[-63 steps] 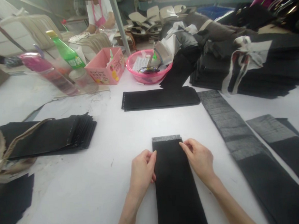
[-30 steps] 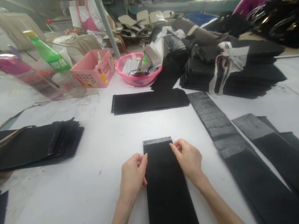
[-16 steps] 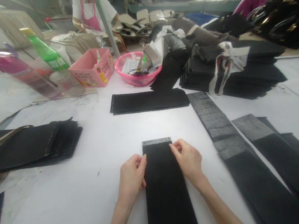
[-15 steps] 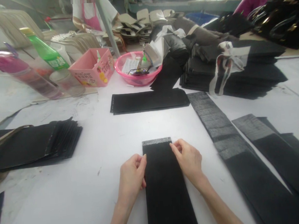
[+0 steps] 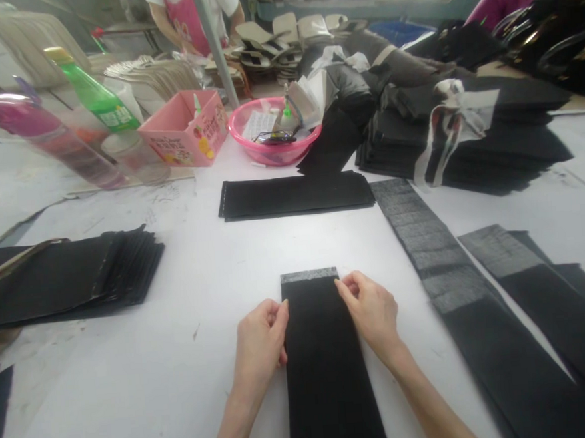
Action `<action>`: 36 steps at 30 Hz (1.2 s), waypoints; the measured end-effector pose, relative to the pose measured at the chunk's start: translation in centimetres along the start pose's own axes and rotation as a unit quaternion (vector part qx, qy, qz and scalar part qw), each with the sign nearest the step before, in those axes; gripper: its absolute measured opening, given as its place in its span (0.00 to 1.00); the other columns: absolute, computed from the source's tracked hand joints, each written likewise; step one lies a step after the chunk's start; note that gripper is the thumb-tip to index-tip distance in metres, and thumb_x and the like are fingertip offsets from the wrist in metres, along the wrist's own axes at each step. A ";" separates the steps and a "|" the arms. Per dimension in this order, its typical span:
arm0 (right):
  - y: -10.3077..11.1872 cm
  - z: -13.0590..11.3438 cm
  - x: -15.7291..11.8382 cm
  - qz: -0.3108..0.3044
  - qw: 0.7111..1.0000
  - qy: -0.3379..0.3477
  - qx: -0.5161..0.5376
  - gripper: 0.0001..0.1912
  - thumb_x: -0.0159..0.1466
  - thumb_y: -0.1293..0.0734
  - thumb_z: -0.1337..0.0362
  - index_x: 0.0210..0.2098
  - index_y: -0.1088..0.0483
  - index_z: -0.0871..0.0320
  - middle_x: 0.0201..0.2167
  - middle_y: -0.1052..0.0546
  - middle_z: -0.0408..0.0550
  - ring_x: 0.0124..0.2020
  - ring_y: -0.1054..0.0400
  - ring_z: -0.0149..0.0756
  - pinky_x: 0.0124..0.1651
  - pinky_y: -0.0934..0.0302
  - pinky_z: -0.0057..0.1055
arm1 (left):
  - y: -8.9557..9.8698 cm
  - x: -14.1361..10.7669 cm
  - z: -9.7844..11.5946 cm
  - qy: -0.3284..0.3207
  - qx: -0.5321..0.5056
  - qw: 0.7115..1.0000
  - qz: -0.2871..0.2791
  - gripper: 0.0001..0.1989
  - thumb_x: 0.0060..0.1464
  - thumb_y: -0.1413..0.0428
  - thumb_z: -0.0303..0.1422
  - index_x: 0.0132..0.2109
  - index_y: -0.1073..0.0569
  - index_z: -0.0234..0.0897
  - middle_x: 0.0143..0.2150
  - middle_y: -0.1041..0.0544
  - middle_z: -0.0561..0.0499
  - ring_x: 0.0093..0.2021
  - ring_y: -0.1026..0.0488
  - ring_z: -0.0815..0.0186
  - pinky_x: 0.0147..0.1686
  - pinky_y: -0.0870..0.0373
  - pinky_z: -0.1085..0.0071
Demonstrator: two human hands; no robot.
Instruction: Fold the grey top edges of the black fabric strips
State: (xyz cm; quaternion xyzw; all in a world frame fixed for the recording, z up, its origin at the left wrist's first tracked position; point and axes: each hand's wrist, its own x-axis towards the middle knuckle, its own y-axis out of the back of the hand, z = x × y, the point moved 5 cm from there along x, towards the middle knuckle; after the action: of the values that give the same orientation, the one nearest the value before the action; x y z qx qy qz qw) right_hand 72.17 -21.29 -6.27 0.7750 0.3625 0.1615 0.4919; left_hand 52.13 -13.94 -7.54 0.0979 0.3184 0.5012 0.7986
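In the head view, the black strip (image 5: 328, 376) is laid lengthwise on the white desk (image 5: 174, 387), between the two hands, with its near end cut off by the lower edge of the picture. Its left edge is pinched by the left hand (image 5: 261, 344), thumb against curled fingers, with almost no gap. Its right edge is nipped by the right hand (image 5: 373, 310) a little farther up, just below the grey band (image 5: 309, 275) at the far end; whether fingertips are tucked underneath cannot be told.

Beyond both hands, a flat pile (image 5: 295, 195) is set crosswise. To the right of the right hand, banded strips (image 5: 501, 338) are spread slantwise, and well to the left of the left hand a bundle (image 5: 51, 279) is seen.

The strip is judged to be light, thin and pliable, firm enough to be held flat yet easily creased, and not fragile. It is best taken by both long edges near the far corners, with the grey band left untouched in case it is tacky.
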 end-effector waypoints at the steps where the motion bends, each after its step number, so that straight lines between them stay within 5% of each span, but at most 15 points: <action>1: 0.0 0.0 0.0 0.000 1.000 -0.001 0.002 0.12 0.64 0.37 0.53 0.29 0.31 0.51 0.24 0.26 0.36 0.25 0.35 0.32 0.28 0.57 0.28 | 0.0 0.0 0.0 0.000 0.001 1.000 0.002 0.21 0.58 0.53 0.49 0.24 0.36 0.39 0.09 0.37 0.59 0.08 0.39 0.70 0.08 0.47 0.80; 36: 0.1 -0.2 0.1 -0.009 1.000 -0.014 -0.012 0.12 0.62 0.37 0.53 0.28 0.29 0.52 0.24 0.26 0.39 0.25 0.34 0.32 0.28 0.55 0.28 | 0.1 -0.1 0.2 -0.009 0.006 1.000 0.012 0.21 0.58 0.53 0.49 0.24 0.37 0.40 0.10 0.37 0.60 0.08 0.37 0.70 0.09 0.47 0.79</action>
State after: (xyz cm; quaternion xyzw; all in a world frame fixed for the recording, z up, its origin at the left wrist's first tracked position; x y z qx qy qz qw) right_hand 72.13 -21.07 -6.08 0.7676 0.3608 0.1507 0.5078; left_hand 52.19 -13.92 -7.34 0.1114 0.3135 0.5081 0.7945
